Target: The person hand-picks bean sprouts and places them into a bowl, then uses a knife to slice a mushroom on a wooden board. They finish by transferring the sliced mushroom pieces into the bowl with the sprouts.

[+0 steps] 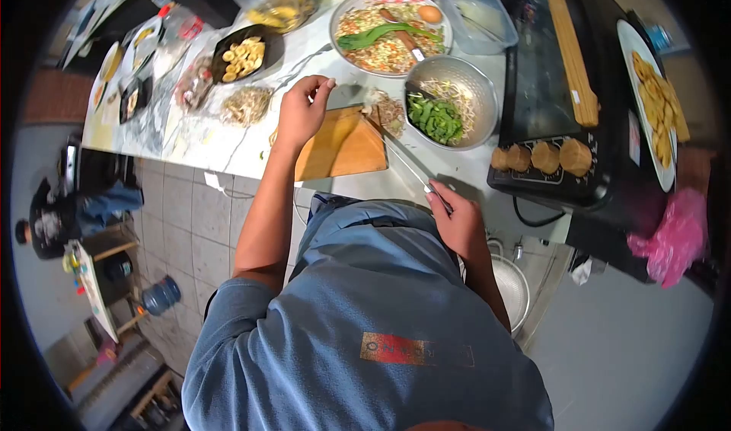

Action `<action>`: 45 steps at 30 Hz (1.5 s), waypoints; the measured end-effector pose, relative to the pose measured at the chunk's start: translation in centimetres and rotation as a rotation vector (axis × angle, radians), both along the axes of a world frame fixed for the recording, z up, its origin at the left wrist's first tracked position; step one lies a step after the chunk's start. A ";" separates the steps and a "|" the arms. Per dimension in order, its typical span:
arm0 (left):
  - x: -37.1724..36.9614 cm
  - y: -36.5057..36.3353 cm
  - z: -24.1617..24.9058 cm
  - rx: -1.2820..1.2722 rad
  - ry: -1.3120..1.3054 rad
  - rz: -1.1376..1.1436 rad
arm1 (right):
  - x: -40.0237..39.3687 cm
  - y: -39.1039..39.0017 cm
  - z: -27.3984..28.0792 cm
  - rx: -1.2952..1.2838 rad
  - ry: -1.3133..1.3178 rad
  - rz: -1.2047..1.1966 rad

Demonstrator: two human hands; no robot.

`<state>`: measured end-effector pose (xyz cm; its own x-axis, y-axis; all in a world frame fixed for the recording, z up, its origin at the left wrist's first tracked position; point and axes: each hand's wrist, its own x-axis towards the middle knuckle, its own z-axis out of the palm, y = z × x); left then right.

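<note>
My right hand grips the handle of a knife, whose blade points up and left over the right edge of the wooden cutting board. Above the board's upper left corner is my left hand, its fingers curled in towards the thumb. Whatever they pinch, if anything, is too small to make out. Beside the blade lies a small heap of brownish scraps. Right of it stands a metal bowl with bean sprouts and chopped green leaves.
Behind are a round tray of chopped vegetables and a plastic container. A black bowl of sliced food and a bag of sprouts lie left. An oven stands right, and a person is far left.
</note>
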<state>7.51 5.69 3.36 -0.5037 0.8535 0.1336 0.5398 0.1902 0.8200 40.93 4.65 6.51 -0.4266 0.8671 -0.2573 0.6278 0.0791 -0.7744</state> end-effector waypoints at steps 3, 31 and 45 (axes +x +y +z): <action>-0.7 -2.9 -0.4 -0.027 -0.021 0.106 | -0.7 1.2 -0.4 0.010 -0.015 0.086; -6.9 -10.9 -2.9 -0.240 -0.021 0.253 | -5.3 1.7 -0.2 -0.036 0.068 0.145; -7.8 -10.3 -1.6 -0.227 -0.200 0.063 | -7.5 -0.7 -0.2 -0.087 0.135 0.051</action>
